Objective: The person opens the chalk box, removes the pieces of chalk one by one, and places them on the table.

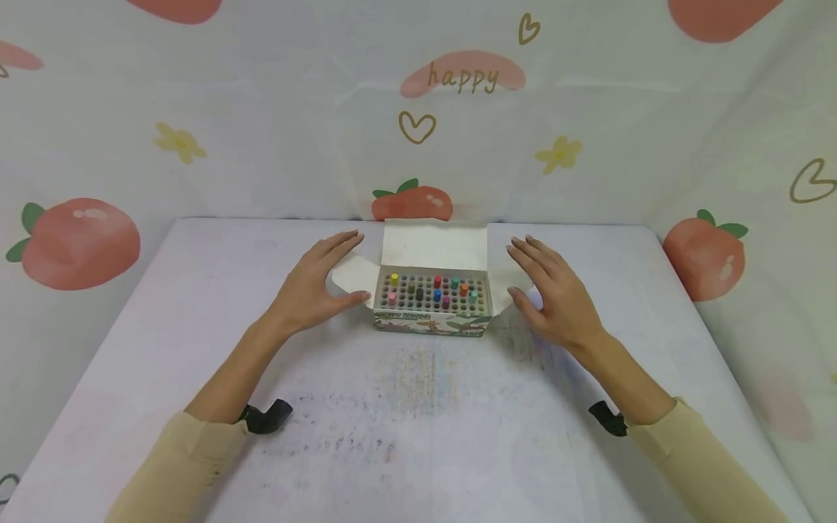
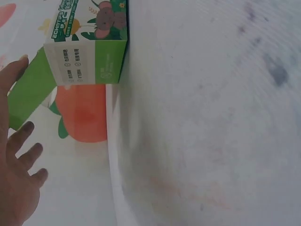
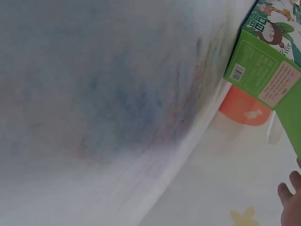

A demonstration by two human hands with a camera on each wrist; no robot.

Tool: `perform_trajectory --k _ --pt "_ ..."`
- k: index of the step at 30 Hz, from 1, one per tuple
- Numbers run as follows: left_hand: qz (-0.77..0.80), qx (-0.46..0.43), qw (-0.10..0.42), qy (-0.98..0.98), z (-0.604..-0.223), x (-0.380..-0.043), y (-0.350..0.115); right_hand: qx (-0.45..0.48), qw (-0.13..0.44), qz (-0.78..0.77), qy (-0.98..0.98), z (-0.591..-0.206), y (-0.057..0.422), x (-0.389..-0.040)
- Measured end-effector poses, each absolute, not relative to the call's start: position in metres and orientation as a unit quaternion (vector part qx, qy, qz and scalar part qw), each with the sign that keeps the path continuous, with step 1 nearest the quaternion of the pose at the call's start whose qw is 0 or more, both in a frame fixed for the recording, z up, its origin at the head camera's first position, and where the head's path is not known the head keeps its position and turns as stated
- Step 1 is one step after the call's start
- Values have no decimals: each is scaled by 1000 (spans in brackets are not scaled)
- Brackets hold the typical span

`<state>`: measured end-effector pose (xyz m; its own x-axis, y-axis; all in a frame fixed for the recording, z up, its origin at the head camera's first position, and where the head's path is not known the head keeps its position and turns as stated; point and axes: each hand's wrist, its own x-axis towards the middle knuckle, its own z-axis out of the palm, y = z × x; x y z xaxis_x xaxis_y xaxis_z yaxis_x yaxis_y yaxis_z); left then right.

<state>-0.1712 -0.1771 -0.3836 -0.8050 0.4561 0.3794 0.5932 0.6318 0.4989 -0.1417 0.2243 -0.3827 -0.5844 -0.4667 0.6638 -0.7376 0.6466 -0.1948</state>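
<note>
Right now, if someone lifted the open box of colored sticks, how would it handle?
The box looks like thin card, so it may give if squeezed. Its side flaps splay outward and would likely flop. The colored sticks stand upright inside, so a steep tilt might spill some.

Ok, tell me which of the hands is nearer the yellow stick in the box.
Left. The left hand is beside the left end of the box, where the yellow stick stands; the right hand is by the opposite end, farther from it.
</note>
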Motion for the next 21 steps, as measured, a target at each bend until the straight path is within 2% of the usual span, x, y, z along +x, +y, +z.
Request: perform_trajectory --k 6,14,21 --pt "-244 -321 151 -903 -386 -171 -182 313 317 208 -871 -388 227 -138" --pt "-178 -316 131 -923 -390 -168 -181 307 302 166 -887 -393 224 -136" --pt "-162 -324 106 -926 -391 -168 -167 318 263 180 -893 -398 219 -133"
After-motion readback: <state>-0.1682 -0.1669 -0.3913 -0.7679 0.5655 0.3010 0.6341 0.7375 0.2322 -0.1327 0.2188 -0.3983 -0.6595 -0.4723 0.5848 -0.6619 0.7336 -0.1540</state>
